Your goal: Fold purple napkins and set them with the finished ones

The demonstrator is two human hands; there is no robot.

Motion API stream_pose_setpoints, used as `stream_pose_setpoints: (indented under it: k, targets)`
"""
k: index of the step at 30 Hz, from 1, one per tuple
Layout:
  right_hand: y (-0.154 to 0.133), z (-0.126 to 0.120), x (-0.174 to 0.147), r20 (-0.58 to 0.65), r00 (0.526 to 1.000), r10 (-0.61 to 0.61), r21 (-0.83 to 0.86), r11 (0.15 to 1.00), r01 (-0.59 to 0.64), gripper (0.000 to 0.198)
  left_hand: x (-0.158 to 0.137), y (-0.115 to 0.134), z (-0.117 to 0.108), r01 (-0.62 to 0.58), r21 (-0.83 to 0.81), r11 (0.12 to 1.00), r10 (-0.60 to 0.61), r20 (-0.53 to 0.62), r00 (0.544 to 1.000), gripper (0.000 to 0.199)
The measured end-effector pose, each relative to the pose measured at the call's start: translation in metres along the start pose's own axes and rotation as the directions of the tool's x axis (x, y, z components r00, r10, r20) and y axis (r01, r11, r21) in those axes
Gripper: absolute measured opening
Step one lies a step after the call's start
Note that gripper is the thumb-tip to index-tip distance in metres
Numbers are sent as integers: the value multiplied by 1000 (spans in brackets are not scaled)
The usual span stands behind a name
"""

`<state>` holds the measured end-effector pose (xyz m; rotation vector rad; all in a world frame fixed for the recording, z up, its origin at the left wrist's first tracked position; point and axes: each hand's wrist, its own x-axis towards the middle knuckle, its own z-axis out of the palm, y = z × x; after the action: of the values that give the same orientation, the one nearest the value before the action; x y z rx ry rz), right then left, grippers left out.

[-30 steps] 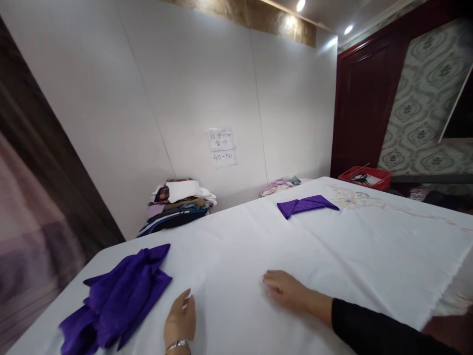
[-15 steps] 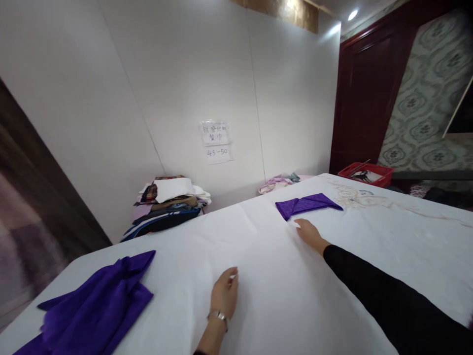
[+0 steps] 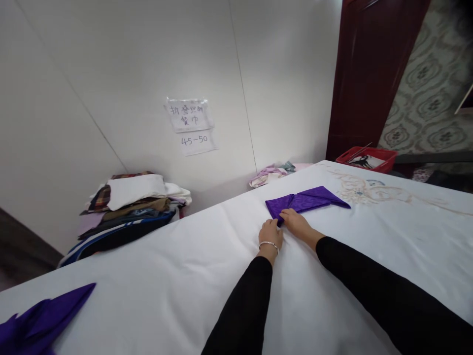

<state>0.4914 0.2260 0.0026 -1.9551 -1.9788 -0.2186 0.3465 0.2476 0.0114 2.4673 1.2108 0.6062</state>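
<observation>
A wide table under a plain white cloth (image 3: 177, 286) fills most of the lower view. At its left lies a crumpled purple cloth (image 3: 40, 320), cut by the picture edge. Toward the far side lies a long, flat, folded piece of purple fabric (image 3: 314, 198). The right hand (image 3: 297, 225) and the left hand (image 3: 271, 235), with bent fingers, touch its near corner; whether they pinch it, I cannot tell. In my judgement, an uneven pull there could open the folds, since no fastening is visible.
</observation>
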Motion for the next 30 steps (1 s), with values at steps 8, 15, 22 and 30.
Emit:
stream_pose_setpoints:
  k: [8, 15, 22, 30]
  targets:
    - [3, 9, 3, -55, 998, 21, 11, 1000, -20, 32, 21, 5, 14, 150, 129, 980, -151, 2, 988, 21]
    - [3, 8, 4, -68, 998, 18, 19, 1000, -17, 30, 28, 8, 18, 192, 121, 974, -192, -15, 981, 26]
    - [2, 4, 2, -20, 1000, -20, -41, 999, 19, 24, 23, 9, 22, 163, 30, 986, -162, -46, 986, 25]
    - [-5, -5, -2, 102, 990, -100, -110, 988, 111, 22, 17, 4, 18, 56, -20, 998, -57, -63, 996, 33]
